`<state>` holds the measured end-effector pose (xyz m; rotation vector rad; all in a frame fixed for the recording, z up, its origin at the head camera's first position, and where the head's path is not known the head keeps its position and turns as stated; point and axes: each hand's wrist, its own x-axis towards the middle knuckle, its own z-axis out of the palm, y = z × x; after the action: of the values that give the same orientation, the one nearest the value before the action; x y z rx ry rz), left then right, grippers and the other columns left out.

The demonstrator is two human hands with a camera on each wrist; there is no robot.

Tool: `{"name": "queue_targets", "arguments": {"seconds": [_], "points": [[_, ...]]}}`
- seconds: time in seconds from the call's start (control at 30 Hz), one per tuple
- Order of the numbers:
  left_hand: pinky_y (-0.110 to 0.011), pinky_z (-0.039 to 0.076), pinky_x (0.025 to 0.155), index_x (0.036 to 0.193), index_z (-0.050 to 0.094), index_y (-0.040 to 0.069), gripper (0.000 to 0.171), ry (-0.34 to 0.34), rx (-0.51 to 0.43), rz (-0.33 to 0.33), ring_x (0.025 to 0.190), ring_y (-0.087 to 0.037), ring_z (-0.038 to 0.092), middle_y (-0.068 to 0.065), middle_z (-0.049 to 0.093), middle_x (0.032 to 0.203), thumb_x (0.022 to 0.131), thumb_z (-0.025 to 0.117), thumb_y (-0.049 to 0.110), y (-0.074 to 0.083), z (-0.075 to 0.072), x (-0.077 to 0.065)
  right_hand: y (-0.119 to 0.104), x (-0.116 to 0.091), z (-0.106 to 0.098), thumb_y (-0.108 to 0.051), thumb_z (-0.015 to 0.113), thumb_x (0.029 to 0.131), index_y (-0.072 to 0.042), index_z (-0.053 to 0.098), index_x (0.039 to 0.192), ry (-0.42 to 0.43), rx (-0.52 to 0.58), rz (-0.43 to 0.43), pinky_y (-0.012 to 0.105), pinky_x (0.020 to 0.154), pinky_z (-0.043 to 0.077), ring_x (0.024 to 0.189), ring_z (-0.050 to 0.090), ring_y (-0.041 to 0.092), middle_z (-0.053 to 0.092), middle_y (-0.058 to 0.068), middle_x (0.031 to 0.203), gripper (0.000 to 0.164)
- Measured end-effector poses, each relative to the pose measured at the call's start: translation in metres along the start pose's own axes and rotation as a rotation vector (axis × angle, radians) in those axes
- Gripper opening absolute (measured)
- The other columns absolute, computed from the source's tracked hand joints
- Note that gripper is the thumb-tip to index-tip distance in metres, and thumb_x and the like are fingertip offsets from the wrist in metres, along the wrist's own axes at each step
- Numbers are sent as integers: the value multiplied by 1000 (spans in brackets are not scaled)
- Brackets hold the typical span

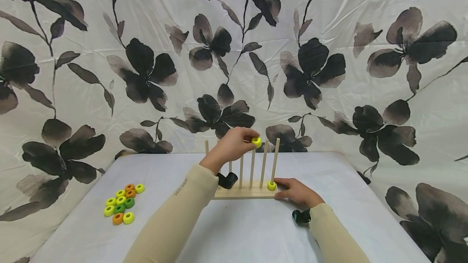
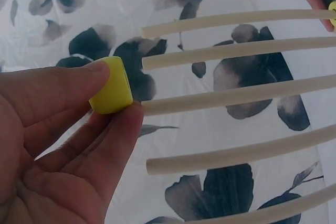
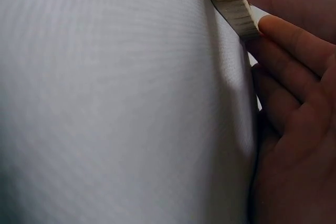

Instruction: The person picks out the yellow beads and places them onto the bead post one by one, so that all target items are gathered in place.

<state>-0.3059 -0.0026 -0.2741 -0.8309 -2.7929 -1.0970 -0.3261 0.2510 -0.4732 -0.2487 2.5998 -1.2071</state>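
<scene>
My left hand (image 1: 235,143) pinches a yellow ring (image 1: 256,142) between thumb and fingertips. In the left wrist view the yellow ring (image 2: 112,86) sits beside the tip of one wooden peg (image 2: 236,94), its hole mostly turned from sight. The peg stand (image 1: 237,193) has a flat wooden base with several upright pegs. Around the foot of its rightmost peg lies another yellow ring (image 1: 271,186). My right hand (image 1: 297,193) holds the base's right end, and the right wrist view shows the thumb over the wood (image 3: 236,14) and fingers against its end.
On the left of the white-covered table (image 1: 256,230) lie several loose rings: yellow (image 1: 128,218), orange (image 1: 118,218) and green (image 1: 129,203). A flower-patterned cloth (image 1: 234,80) hangs behind the table's far edge.
</scene>
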Motion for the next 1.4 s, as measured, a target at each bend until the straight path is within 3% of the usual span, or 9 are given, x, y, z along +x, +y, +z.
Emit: {"name": "queue_targets", "arguments": {"seconds": [0.43,0.8,1.4], "points": [[-28,56,84,122,67,9,32,29,41,56,103,-17,66,-6,69,114,90,66,12,15,6,21,-4,0,-1,-25,79,78,-18,53,141,-2,-4,6,61,115,24,143,34,35,45,9,150,68],[-31,55,90,125,66,10,33,3,44,53,107,-17,65,-6,68,119,93,62,13,22,13,34,-1,0,-1,-27,82,75,-21,53,141,-13,9,21,62,115,23,143,32,35,44,9,151,72],[-26,55,86,123,67,8,30,-9,50,45,102,-16,65,-7,69,117,94,61,10,27,27,50,-2,-1,-2,-30,83,74,-23,54,140,0,-8,27,63,113,25,142,34,35,45,8,150,72]]}}
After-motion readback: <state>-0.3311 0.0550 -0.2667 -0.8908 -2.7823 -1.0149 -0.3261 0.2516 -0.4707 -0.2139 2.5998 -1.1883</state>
